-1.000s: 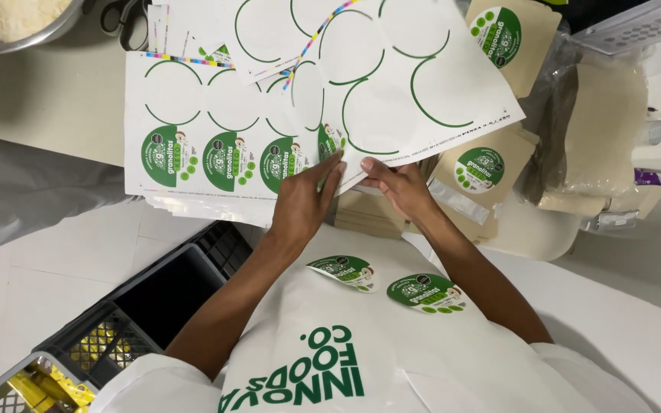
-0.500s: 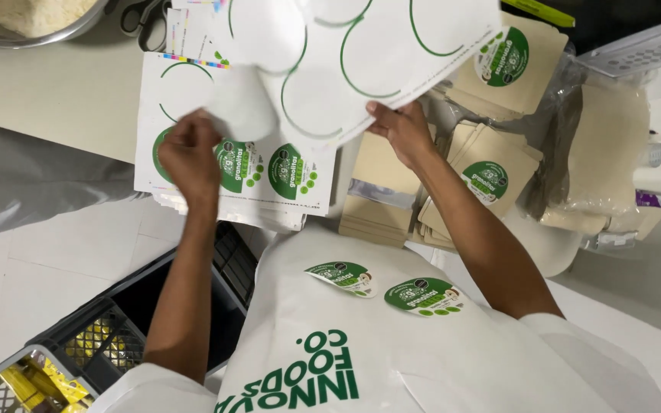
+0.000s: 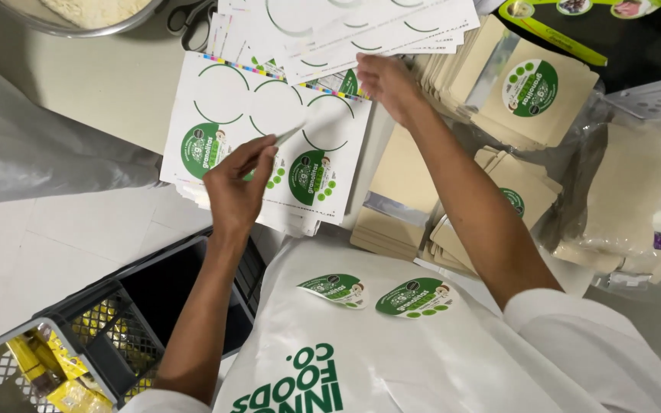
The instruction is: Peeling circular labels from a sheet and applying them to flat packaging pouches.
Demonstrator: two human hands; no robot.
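Observation:
A sticker sheet lies on the table with empty round outlines and two green round stickers left on its near row. My left hand rests on this sheet, thumb and fingers pinched on the edge of a round sticker that is lifting off the backing. Further away, my right hand grips the edge of a peeled white sheet, held over the far side of the table. Two green stickers cling to the front of my white apron.
Stacks of brown kraft pouches with green labels lie to the right, with more in a clear plastic bag. A metal bowl and scissors sit at the far left. Below the table stand a black crate and a grey crate holding yellow packets.
My right hand has carried the peeled sheet further away and laid it flatter. My left hand has come back down onto the lower sheet and pinched a sticker there.

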